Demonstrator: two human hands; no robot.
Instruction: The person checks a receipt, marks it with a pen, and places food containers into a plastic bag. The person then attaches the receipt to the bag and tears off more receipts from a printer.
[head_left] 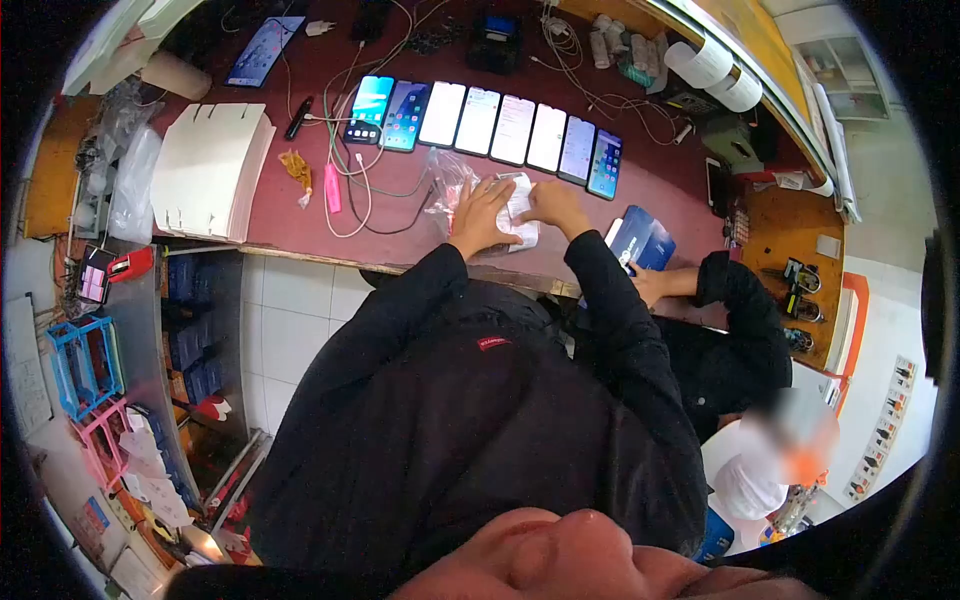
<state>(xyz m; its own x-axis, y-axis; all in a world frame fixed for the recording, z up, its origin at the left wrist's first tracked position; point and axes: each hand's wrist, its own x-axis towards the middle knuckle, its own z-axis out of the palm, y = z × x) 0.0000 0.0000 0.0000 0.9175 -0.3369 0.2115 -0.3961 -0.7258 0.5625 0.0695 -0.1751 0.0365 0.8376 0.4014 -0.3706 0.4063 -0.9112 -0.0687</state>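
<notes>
On the near edge of the dark red table, my left hand [483,217] lies with its fingers spread over a clear plastic bag [447,187] and the left side of a white paper slip [522,212]. My right hand [556,207] is at the slip's right side, its fingers curled in and thumb against the paper. Just beyond both hands stands a row of several lit phones [494,124], lying face up side by side. To the right, a co-worker's hand [652,285] touches a dark blue box [642,240].
A thick stack of white sheets [207,172] sits at the left. Near it lie a pink marker [332,188], a crumpled orange-brown item [297,172] and looping cables [368,200]. Paper rolls [712,75] stand at the back right. A co-worker [735,350] is close on my right.
</notes>
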